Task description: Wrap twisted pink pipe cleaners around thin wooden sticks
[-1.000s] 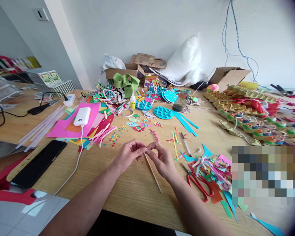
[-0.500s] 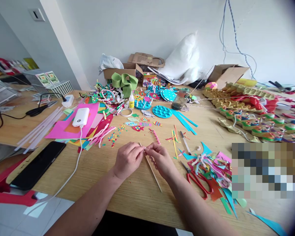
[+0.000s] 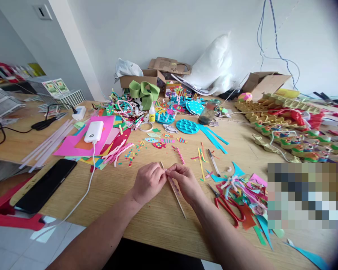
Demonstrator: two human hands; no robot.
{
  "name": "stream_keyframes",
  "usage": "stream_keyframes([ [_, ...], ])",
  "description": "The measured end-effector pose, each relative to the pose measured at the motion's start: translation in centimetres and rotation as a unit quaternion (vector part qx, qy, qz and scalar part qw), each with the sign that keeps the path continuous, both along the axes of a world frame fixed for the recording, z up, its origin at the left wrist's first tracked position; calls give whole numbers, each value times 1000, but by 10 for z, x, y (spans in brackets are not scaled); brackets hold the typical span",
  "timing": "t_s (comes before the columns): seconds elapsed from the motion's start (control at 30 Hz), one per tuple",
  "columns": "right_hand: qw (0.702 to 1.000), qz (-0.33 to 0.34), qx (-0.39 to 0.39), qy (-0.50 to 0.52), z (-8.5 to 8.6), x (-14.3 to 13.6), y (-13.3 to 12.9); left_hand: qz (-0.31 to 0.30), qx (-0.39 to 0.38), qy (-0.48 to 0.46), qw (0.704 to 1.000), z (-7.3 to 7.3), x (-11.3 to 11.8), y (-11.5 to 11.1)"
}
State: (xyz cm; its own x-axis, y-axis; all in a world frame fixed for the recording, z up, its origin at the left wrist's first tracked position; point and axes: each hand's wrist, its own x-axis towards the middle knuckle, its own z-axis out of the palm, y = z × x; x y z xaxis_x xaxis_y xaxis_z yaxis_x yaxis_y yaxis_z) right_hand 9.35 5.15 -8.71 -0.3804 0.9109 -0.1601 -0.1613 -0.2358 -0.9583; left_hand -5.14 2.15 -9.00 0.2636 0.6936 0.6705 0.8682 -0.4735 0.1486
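My left hand [image 3: 148, 182] and my right hand [image 3: 183, 182] meet fingertip to fingertip above the wooden table, both pinched on something small and pale, mostly hidden by the fingers. A pinkish twisted strand [image 3: 174, 186] hangs below my right fingers. Under the hands a thin wooden stick [image 3: 178, 203] lies slanting on the table. Just beyond them is a pink twisted piece [image 3: 179, 155]. Farther back lie paper fish [image 3: 167, 141], a blue scalloped disc [image 3: 187, 126] and a glue bottle [image 3: 151, 114].
Red-handled scissors [image 3: 231, 208], a pen [image 3: 214, 162] and paper scraps [image 3: 249, 191] lie at the right. On the left are a phone [image 3: 45, 185], a white power bank [image 3: 94, 131] with a cable, and coloured paper [image 3: 70, 144]. Egg trays [image 3: 307, 138] stand back right.
The view has shifted slightly. Both hands stay pinched together in nearly the same place over the stick.
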Motion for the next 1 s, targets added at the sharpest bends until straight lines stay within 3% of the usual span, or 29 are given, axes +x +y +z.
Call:
stream_keyframes([
  [0.33, 999, 6, 5, 44, 0, -4, -1, 24, 11, -54, 998, -2, 6, -1],
  [0.57, 999, -37, 30, -21, 2, -3, -1, -22, -96, -209, 973, -2, 6, 2],
  [0.77, 973, -81, 184, -117, 0, 1, 3, -50, -117, -277, 952, 0, 6, 4],
  [1.0, 907, -114, 326, -242, 2, 1, -2, -51, -118, -285, 950, 2, 8, 1],
])
